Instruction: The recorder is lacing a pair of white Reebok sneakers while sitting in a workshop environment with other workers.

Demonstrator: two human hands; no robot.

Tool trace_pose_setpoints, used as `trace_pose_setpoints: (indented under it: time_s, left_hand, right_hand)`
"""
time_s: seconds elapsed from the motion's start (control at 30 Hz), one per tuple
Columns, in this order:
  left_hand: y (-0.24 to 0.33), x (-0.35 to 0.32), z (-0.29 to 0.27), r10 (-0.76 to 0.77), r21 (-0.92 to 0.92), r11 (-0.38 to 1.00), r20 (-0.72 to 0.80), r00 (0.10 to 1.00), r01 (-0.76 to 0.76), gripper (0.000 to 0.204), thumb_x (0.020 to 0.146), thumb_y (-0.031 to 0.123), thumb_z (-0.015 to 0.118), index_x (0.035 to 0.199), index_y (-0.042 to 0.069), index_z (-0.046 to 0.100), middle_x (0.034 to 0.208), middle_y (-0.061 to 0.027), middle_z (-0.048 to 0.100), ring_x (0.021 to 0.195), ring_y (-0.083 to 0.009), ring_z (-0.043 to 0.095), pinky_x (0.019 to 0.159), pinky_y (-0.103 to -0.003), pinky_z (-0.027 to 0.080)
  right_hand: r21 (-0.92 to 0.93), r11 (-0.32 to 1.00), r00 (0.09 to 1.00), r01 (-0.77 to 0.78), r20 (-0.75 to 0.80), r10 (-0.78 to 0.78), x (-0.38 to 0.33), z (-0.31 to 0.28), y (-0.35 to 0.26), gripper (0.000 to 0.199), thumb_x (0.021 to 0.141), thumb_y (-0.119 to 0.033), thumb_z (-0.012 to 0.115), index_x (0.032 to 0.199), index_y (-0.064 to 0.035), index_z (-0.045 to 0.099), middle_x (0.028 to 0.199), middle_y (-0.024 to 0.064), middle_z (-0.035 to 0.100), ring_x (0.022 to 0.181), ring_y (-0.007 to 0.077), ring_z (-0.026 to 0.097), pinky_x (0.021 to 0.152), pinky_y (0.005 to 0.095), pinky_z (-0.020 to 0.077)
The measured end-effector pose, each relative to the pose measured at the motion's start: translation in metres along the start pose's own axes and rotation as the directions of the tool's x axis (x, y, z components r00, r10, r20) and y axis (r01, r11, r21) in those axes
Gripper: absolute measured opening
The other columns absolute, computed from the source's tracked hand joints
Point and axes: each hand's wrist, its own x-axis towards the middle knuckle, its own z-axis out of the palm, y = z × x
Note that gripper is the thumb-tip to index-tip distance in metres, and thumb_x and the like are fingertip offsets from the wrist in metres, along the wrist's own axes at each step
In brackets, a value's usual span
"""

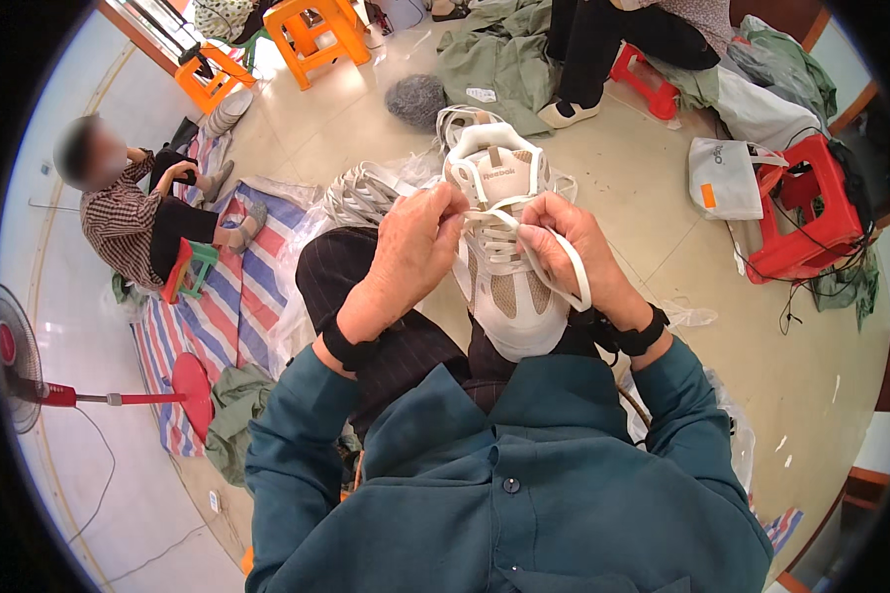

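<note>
A white and beige sneaker [524, 321] rests on my lap with its toe toward me and its tongue away from me. Its flat cream shoelace [567, 259] runs through the eyelets, and a loose length loops down by my right hand. My left hand [405, 257] is closed in a pinch on the lace at the left of the shoe's throat. On the other side, my right hand [578, 252] pinches the lace between thumb and fingers. Just left of the sneaker lies a bundle of pale laces [358, 196].
Red-white-blue striped sheeting [252, 296] covers floor at left, where a person [119, 212] sits on a low stool. A fan [30, 366] stands nearby. Orange stools [316, 49], green cloth [494, 59] and another person's legs are beyond. A red stool [806, 222] with cables stands right.
</note>
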Motion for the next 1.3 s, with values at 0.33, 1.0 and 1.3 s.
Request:
trace_pose_setpoints:
  time_s: [0.33, 1.0, 1.3]
  left_hand:
    - [0.002, 0.017, -0.001, 0.077, 0.06, 0.994, 0.146, 0.986, -0.087, 0.008, 0.075, 0.003, 0.061, 0.081, 0.0, 0.058, 0.089, -0.0124, 0.06, 0.091, -0.0299, 0.056, 0.08, -0.038, 0.045]
    - [-0.017, 0.026, -0.011, -0.049, -0.238, 0.961, 0.358, 0.933, 0.142, 0.02, 0.075, 0.008, 0.055, 0.094, 0.003, 0.06, 0.098, -0.0038, 0.058, 0.097, -0.0162, 0.053, 0.091, -0.031, 0.041]
    - [-0.016, 0.026, -0.006, -0.071, -0.266, 0.95, 0.325, 0.943, 0.163, 0.028, 0.075, 0.004, 0.059, 0.103, 0.004, 0.058, 0.095, -0.0037, 0.06, 0.092, -0.0161, 0.057, 0.09, -0.033, 0.044]
  right_hand:
    - [0.366, 0.896, 0.963, -0.252, 0.184, 0.196, -0.001, -0.017, -0.011, 0.012, 0.087, -0.01, 0.062, 0.095, -0.0054, 0.054, 0.082, -0.001, 0.058, 0.074, 0.0045, 0.052, 0.063, 0.0206, 0.0427]
    - [0.871, 0.4, 0.948, 0.286, -0.317, 0.012, -0.04, -0.153, -0.065, 0.012, 0.093, -0.002, 0.054, 0.102, -0.0036, 0.046, 0.076, 0.0011, 0.042, 0.063, 0.0105, 0.038, 0.061, 0.0257, 0.0347]
    - [0.799, 0.521, 0.912, 0.301, -0.401, 0.088, -0.043, -0.211, -0.034, 0.012, 0.091, 0.003, 0.054, 0.097, -0.0031, 0.047, 0.075, 0.0019, 0.041, 0.063, 0.011, 0.039, 0.061, 0.0257, 0.0351]
